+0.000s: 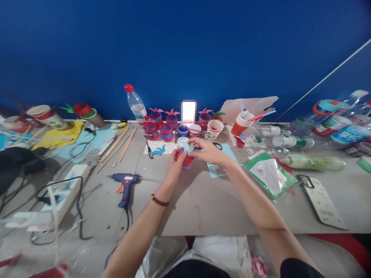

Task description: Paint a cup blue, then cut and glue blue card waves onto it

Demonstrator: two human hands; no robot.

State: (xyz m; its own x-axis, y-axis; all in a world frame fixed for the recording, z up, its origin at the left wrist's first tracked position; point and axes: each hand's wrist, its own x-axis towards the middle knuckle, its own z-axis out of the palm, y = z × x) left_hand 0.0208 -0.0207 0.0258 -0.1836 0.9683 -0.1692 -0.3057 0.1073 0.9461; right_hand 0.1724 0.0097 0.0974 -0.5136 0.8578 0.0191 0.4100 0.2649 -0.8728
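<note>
Above the middle of the table, my left hand (174,165) is closed round a small red-and-purple cup (188,161), its thumb near the rim. My right hand (211,153) reaches in from the right, fingers pinched at a light blue paper piece (186,147) at the cup's top. Whether the paper touches the cup is hard to make out. Just behind stands a white round lid or pot (182,142). A blue leaf-shaped paper cutout (159,150) and a black pen (148,148) lie left of my hands.
A blue glue gun (125,183) lies at left, beside a power strip (68,189) and cables. Decorated cups (166,132) and a red-capped bottle (136,103) stand along the blue wall. Plastic bottles (292,141), a green packet (269,173) and a phone (321,200) are at right.
</note>
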